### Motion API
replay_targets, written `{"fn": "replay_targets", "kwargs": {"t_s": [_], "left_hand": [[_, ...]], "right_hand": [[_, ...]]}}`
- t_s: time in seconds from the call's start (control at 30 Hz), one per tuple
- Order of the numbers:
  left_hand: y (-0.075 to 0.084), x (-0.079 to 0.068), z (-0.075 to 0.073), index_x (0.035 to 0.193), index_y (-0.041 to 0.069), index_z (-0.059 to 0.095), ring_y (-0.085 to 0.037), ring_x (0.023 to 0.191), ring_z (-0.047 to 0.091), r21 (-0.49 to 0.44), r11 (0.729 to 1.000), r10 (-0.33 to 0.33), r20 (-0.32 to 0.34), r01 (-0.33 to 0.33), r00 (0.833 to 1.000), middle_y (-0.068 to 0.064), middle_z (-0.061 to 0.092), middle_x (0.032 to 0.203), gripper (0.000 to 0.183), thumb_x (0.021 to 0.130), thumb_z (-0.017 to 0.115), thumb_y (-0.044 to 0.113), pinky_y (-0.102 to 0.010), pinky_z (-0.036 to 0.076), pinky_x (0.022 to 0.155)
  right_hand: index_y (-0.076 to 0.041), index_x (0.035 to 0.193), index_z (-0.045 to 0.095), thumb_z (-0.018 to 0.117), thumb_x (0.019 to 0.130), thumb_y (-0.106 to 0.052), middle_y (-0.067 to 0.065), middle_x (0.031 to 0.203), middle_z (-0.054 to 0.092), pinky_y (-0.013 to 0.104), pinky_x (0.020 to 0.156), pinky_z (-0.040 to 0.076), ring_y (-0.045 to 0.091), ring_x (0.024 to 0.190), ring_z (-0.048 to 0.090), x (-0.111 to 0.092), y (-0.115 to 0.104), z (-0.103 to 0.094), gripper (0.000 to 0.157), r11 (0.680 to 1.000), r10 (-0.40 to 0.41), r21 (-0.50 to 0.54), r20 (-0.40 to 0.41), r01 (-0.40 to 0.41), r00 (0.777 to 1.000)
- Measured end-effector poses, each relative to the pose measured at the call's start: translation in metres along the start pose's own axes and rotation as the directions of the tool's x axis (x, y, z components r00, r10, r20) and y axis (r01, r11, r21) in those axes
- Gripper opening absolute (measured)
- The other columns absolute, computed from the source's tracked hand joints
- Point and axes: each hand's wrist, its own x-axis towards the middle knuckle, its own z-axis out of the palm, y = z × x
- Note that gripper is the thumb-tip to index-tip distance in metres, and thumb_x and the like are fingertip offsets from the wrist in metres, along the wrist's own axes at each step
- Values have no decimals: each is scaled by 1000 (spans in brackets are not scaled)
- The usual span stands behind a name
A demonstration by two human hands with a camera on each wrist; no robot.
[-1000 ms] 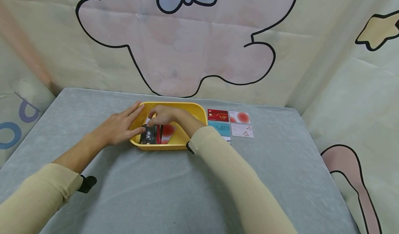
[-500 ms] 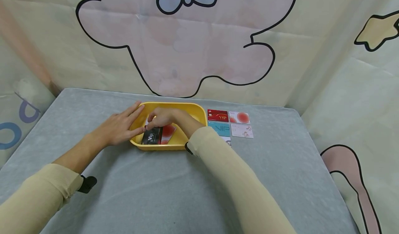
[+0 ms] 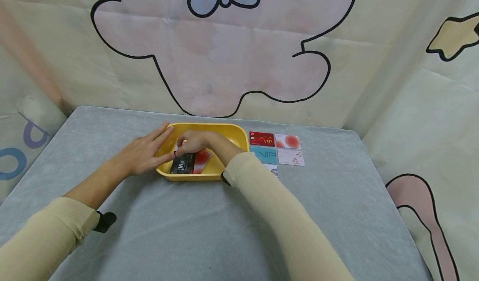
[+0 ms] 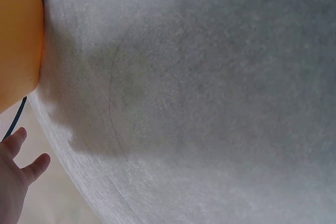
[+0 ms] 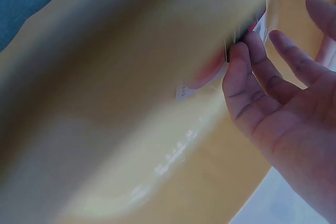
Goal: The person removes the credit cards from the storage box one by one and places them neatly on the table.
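Inside a yellow tray (image 3: 203,177), a black card lettered "Vip" (image 3: 182,164) lies over a white card with a red circle (image 3: 202,158). My right hand (image 3: 196,140) reaches into the tray and pinches the upper edge of the black card, its fingers bent. The right wrist view has these fingertips at the card's dark edge (image 5: 239,38); the thumb's contact is hidden there. With fingers spread and straight, my left hand (image 3: 142,153) rests on the tray's left rim, its thumb reaching over the rim near the black card.
Right of the tray, cards lie in two columns on the grey cloth (image 3: 179,223): a red VIP card (image 3: 261,138), a white card with a red circle (image 3: 287,141), a blue VIP card (image 3: 264,154), a pale card (image 3: 290,156) and one partly hidden by the sleeve (image 3: 272,170).
The black card has shifted slightly right and turned a little with the right hand's fingertips, mostly in the first half second. The left hand has stayed on the rim.
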Motion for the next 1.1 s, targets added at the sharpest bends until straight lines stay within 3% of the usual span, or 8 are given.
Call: {"fn": "replay_targets", "kwargs": {"t_s": [0.33, 0.53, 0.67, 0.83, 1.1], "left_hand": [[0, 0, 2, 157, 2, 22, -44, 133, 46, 1, 1000, -5, -13, 5, 1000, -20, 18, 163, 82, 98, 53, 49, -66, 41, 96], [1, 0, 1, 157, 2, 23, -42, 134, 45, -4, 1000, -19, -11, 19, 1000, -19, 17, 164, 81, 98, 52, 50, -66, 41, 97], [0, -1, 2, 157, 2, 22, -43, 135, 44, -8, 1000, -18, -11, 18, 1000, -19, 17, 164, 81, 98, 52, 49, -66, 41, 98], [0, -1, 2, 157, 2, 22, -43, 135, 44, -7, 1000, -13, -9, 13, 1000, -20, 17, 164, 81, 99, 52, 48, -66, 41, 98], [0, 0, 2, 158, 2, 21, -43, 136, 42, -3, 1000, -22, -2, 22, 1000, -20, 16, 164, 81, 98, 54, 46, -66, 40, 98]], "right_hand": [[1, 130, 59, 51, 101, -6, 10, 114, 54, 19, 78, 40, 20, 103, 51, -8, 7, -4, 31, 1000, -17, -17, -72, 16, 997], [-5, 126, 63, 58, 97, -5, 9, 117, 57, 21, 84, 44, 20, 104, 53, -13, 9, -4, 29, 999, 39, 14, -97, -38, 995], [-5, 122, 66, 59, 97, -5, 9, 110, 59, 21, 78, 46, 19, 97, 55, -14, 10, -3, 26, 999, 36, 21, -117, -34, 993], [-3, 118, 64, 59, 96, -2, 11, 105, 59, 22, 67, 47, 20, 88, 56, -19, 12, -4, 23, 999, 1, 54, -105, 4, 994], [-1, 107, 58, 58, 95, 1, 9, 96, 60, 30, 69, 51, 22, 81, 57, -29, 18, -7, 12, 995, -30, 91, -72, 36, 997]]}}
